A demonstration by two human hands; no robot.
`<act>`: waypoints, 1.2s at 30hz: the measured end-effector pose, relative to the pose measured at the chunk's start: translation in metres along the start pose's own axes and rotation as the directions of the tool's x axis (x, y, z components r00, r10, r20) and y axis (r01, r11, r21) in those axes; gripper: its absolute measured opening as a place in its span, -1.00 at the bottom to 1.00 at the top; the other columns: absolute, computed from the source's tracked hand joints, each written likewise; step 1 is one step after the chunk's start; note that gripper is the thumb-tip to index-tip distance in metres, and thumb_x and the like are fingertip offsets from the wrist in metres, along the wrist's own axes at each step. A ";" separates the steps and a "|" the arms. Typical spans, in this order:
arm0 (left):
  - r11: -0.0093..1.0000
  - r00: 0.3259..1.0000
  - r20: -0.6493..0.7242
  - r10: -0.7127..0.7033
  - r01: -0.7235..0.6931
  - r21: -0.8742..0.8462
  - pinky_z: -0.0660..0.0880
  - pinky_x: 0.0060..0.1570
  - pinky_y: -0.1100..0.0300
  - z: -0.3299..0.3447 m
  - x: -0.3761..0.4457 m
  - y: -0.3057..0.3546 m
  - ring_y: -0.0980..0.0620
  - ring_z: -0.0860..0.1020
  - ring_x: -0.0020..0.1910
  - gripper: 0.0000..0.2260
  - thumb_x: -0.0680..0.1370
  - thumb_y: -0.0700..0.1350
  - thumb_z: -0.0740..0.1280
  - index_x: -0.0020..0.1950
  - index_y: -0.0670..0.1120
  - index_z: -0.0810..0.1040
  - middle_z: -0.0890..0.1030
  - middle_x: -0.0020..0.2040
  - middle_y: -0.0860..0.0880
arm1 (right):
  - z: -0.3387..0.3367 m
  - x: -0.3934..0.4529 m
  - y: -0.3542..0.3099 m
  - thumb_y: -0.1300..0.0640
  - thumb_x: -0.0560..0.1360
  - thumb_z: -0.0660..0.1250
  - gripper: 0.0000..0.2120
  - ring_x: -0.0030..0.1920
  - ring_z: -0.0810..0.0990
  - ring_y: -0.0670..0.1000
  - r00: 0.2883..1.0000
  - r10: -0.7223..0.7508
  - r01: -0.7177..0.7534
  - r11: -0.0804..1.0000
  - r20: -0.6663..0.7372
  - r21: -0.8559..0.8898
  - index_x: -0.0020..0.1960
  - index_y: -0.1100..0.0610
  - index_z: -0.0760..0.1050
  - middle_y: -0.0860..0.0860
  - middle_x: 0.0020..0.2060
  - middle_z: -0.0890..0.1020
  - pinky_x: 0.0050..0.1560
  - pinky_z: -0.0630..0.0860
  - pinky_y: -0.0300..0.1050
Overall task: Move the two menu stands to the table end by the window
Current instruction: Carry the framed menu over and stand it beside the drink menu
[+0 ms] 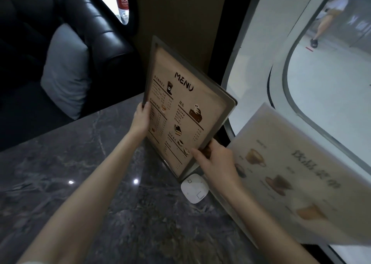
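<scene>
A beige menu stand (186, 103) headed "MENU", in a grey frame, stands tilted at the table's far right corner next to the window. My left hand (141, 118) grips its left edge and my right hand (215, 160) grips its lower right edge. A second menu stand (291, 173), pale with drink pictures, leans along the table's right edge against the window, just right of my right forearm. Both stand on the dark marble table (80, 163).
A small white rounded device (194, 190) lies on the table below the held menu. Beyond the table are a black leather sofa (96, 28) and a grey cushion (65, 69). The curved window frame (281, 63) runs along the right; a person walks outside.
</scene>
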State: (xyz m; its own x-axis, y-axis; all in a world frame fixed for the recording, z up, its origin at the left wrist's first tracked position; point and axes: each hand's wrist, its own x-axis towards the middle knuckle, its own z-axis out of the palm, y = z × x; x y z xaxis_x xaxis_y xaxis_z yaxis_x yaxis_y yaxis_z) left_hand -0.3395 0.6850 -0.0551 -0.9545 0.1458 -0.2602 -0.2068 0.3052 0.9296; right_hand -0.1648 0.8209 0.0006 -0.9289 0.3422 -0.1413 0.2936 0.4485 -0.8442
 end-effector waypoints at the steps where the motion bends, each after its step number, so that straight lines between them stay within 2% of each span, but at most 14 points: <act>1: 0.999 1.000 -0.026 0.018 -0.017 0.043 0.32 0.32 -0.06 0.001 -0.008 0.001 -0.12 0.35 0.35 -0.54 0.58 0.12 0.02 0.42 -0.06 0.23 0.35 0.39 -0.13 | -0.003 -0.001 -0.004 0.09 0.51 0.28 -0.66 0.12 0.58 -0.03 0.999 0.029 -0.027 0.997 0.022 -0.072 0.25 0.16 0.43 0.04 0.18 0.60 -0.23 0.45 -0.49; 5: 0.961 0.943 -0.245 0.225 -0.174 0.214 0.30 0.12 0.20 0.003 -0.046 0.001 -0.10 0.39 0.27 -0.66 0.60 -0.09 0.11 0.35 -0.18 0.32 0.38 0.31 -0.17 | -0.024 -0.010 -0.029 0.06 0.51 0.28 -0.74 -0.16 0.65 0.04 1.000 -0.002 0.006 0.946 0.014 -0.325 0.05 0.23 0.55 0.13 -0.03 0.67 -0.28 0.59 -0.22; 8: 0.929 0.896 -0.299 0.329 -0.251 0.272 0.28 0.08 0.24 0.004 -0.070 -0.008 -0.03 0.42 0.16 -0.70 0.58 -0.16 0.15 0.29 -0.22 0.37 0.44 0.23 -0.18 | -0.048 -0.020 -0.056 0.06 0.52 0.24 -0.78 -0.20 0.65 0.07 0.987 -0.155 0.124 0.874 -0.028 -0.471 0.02 0.18 0.55 0.11 -0.13 0.68 -0.19 0.65 0.02; 10: 0.973 0.928 -0.307 0.212 -0.170 0.157 0.29 0.10 0.19 0.007 -0.085 -0.017 0.03 0.39 0.14 -0.66 0.58 -0.13 0.14 0.34 -0.19 0.34 0.43 0.25 -0.14 | -0.066 -0.023 -0.077 0.07 0.53 0.21 -0.78 -0.12 0.64 0.09 0.959 -0.283 0.229 0.821 -0.024 -0.522 0.08 0.15 0.52 0.10 -0.07 0.67 -0.11 0.63 0.06; 12: 1.000 0.962 -0.272 0.022 -0.019 0.012 0.33 0.19 0.09 0.014 -0.101 -0.025 -0.04 0.38 0.24 -0.63 0.59 -0.09 0.11 0.38 -0.15 0.30 0.40 0.32 -0.14 | -0.083 -0.024 -0.099 0.10 0.54 0.19 -0.76 -0.03 0.62 0.04 0.923 -0.382 0.348 0.773 0.050 -0.530 0.16 0.13 0.49 0.08 0.04 0.65 -0.02 0.61 -0.03; 15: 0.945 0.962 -0.118 -0.246 0.211 -0.251 0.28 0.29 0.01 0.024 -0.112 -0.041 -0.11 0.32 0.37 -0.61 0.61 -0.05 0.08 0.41 -0.15 0.26 0.35 0.40 -0.15 | -0.103 -0.011 -0.123 0.16 0.54 0.19 -0.76 0.00 0.54 -0.05 0.870 -0.472 0.469 0.702 0.143 -0.536 0.18 0.15 0.48 0.08 0.09 0.61 -0.02 0.48 -0.24; 18: 0.834 0.922 0.023 -0.387 0.360 -0.418 0.29 0.26 0.04 0.029 -0.118 -0.047 -0.10 0.32 0.37 -0.61 0.60 -0.01 0.07 0.39 -0.13 0.28 0.37 0.40 -0.14 | -0.115 0.014 -0.133 0.14 0.54 0.20 -0.73 0.05 0.57 0.04 0.907 -0.388 0.405 0.705 0.160 -0.583 0.20 0.17 0.46 0.12 0.10 0.61 0.03 0.51 -0.15; 21: 0.763 0.915 0.089 -0.394 0.380 -0.524 0.24 0.27 0.11 0.030 -0.118 -0.042 -0.05 0.30 0.39 -0.62 0.61 0.00 0.06 0.38 -0.12 0.31 0.41 0.35 -0.06 | -0.120 0.031 -0.136 0.02 0.50 0.25 -0.69 -0.04 0.60 0.13 0.958 -0.224 0.286 0.695 0.179 -0.660 0.06 0.25 0.54 0.19 -0.03 0.65 0.05 0.57 0.06; 24: 0.774 0.926 0.112 -0.361 0.365 -0.517 0.30 0.10 0.23 0.034 -0.113 -0.041 0.05 0.44 0.16 -0.74 0.60 0.00 0.07 0.15 -0.07 0.45 0.46 0.24 -0.04 | -0.121 0.038 -0.132 0.02 0.46 0.32 -0.69 -0.17 0.65 0.06 0.961 -0.062 0.216 0.776 0.270 -0.593 -0.07 0.30 0.59 0.16 -0.18 0.69 -0.11 0.56 -0.10; 26: 0.771 0.929 0.115 -0.352 0.357 -0.528 0.37 0.03 0.23 0.038 -0.105 -0.043 0.07 0.49 0.02 -0.73 0.60 -0.01 0.09 0.13 -0.11 0.48 0.51 0.22 -0.07 | -0.121 0.040 -0.130 0.09 0.45 0.35 -0.74 -0.25 0.66 0.02 0.954 0.010 0.146 0.858 0.300 -0.493 -0.07 0.32 0.58 0.13 -0.23 0.68 -0.18 0.59 -0.16; 29: 0.752 0.933 0.150 -0.326 0.352 -0.558 0.48 -0.11 0.27 0.040 -0.100 -0.044 0.07 0.52 -0.02 -0.69 0.60 -0.03 0.08 0.21 -0.15 0.46 0.58 0.07 -0.05 | -0.123 0.043 -0.129 0.15 0.44 0.37 -0.81 -0.24 0.69 0.03 0.944 0.034 0.110 0.905 0.328 -0.411 -0.08 0.30 0.57 0.08 -0.28 0.66 -0.19 0.64 -0.14; 32: 0.734 0.941 0.157 -0.301 0.334 -0.591 0.31 0.06 0.19 0.040 -0.098 -0.044 0.15 0.47 -0.11 -0.70 0.61 -0.04 0.01 0.09 -0.09 0.49 0.55 -0.06 0.04 | -0.125 0.043 -0.127 0.17 0.45 0.36 -0.85 -0.30 0.69 -0.02 0.936 -0.009 0.156 0.906 0.351 -0.393 -0.13 0.27 0.59 0.05 -0.33 0.66 -0.23 0.65 -0.20; 34: 0.721 0.937 0.171 -0.304 0.344 -0.602 0.29 0.07 0.18 0.039 -0.096 -0.048 0.13 0.47 -0.08 -0.68 0.61 -0.04 -0.02 0.08 -0.09 0.50 0.56 -0.03 0.01 | -0.125 0.043 -0.126 0.18 0.46 0.35 -0.85 -0.38 0.67 -0.07 0.936 -0.023 0.169 0.905 0.352 -0.390 -0.11 0.28 0.59 0.05 -0.35 0.66 -0.27 0.65 -0.24; 36: 0.711 0.936 0.179 -0.303 0.347 -0.611 0.37 0.02 0.18 0.038 -0.094 -0.052 0.07 0.50 0.02 -0.66 0.60 -0.05 -0.01 0.20 -0.11 0.46 0.57 0.09 -0.05 | -0.125 0.044 -0.125 0.19 0.46 0.35 -0.85 -0.41 0.66 -0.09 0.935 -0.028 0.172 0.908 0.353 -0.383 -0.11 0.28 0.59 0.05 -0.37 0.65 -0.30 0.64 -0.26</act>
State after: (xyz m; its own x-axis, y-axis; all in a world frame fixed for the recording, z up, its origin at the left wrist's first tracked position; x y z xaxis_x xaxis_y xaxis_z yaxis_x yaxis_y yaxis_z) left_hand -0.2310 0.6913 -0.0892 -0.7923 0.2119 -0.5722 -0.6098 -0.3075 0.7305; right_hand -0.2141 0.8827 0.1649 -0.9566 0.0162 -0.2909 0.1934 0.7819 -0.5926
